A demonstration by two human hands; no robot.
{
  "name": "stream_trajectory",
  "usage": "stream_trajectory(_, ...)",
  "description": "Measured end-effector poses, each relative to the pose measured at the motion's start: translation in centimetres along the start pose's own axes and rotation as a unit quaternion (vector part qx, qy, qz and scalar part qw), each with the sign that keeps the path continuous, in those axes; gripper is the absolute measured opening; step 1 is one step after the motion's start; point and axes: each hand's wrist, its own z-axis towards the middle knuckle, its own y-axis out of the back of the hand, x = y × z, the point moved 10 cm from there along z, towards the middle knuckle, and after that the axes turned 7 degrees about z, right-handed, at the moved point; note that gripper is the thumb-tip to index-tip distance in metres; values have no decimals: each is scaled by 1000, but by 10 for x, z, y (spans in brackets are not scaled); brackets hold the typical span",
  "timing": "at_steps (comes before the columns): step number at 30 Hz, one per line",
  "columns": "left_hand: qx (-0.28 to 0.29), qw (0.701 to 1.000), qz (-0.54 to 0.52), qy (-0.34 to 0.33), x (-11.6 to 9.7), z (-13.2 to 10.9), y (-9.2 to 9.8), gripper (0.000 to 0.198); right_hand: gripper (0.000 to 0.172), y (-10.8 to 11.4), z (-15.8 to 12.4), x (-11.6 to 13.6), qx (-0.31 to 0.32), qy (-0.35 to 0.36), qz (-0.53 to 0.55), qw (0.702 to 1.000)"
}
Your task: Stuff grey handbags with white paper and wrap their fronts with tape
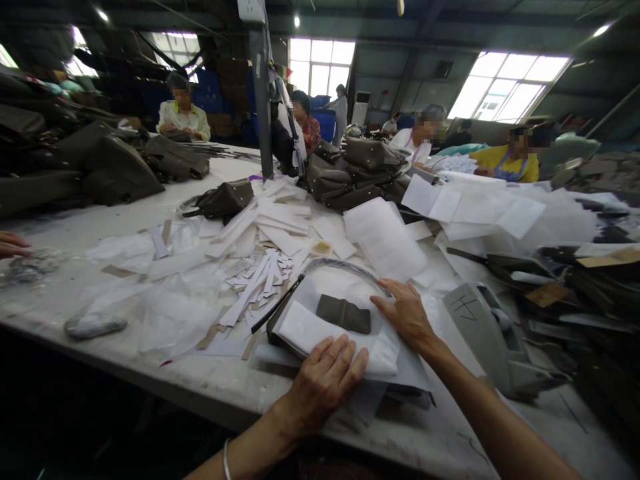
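Note:
A dark bag (280, 320) lies flat on the white table (75, 233) in front of me, mostly covered by white wrapping paper (310, 327). A small grey-olive tab (344, 313) of the bag shows through the paper. My left hand (323, 380) lies flat on the near edge of the paper, fingers stretched out. My right hand (405, 310) rests open on the paper's right side, fingers spread toward the tab. A thin dark strap (275, 307) runs off the bag to the left.
Loose white paper strips (260, 273) and sheets (385, 240) litter the table. Piles of dark bags (360, 170) stand behind and at left (115, 170). A grey tape dispenser (490, 333) sits at right. Several people sit at the far side; another person's hand (13, 245) shows at left.

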Motion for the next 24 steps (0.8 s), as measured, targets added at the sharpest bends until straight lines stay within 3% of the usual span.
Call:
stream_trajectory(3, -9, 1000, 1, 0, 1, 2, 5, 39, 40, 24, -7, 10, -43, -16, 9, 999)
stream_trajectory(6, -17, 1000, 4, 0, 1, 3, 8, 42, 28, 46, -30, 21, -50, 0, 19, 999)
stream_trajectory(8, -22, 1000, 5, 7, 1, 2, 7, 43, 19, 41, -53, 37, 12, 71, -7, 997)
stream_trajectory(10, -23, 1000, 5, 11, 1, 1, 6, 43, 16, 22, -79, 50, 104, 135, -50, 984)
stream_trajectory(13, -12, 1000, -2, 5, 0, 2, 5, 41, 25, 2, -98, 53, 194, 141, -57, 969)
stream_trajectory(16, -6, 1000, -22, -3, 3, 5, 9, 36, 22, 28, -81, 40, 113, 51, 38, 992)
stream_trajectory(20, -30, 997, -69, 19, 22, 7, 23, 37, 37, 80, -73, -18, -57, -146, 122, 980)
stream_trajectory(22, -41, 994, -98, 34, 34, 7, 30, 38, 43, 86, -80, -45, -89, -203, 128, 967)
stream_trajectory(24, -52, 989, -128, 50, 46, 6, 36, 36, 44, 74, -86, -59, -79, -212, 131, 965)
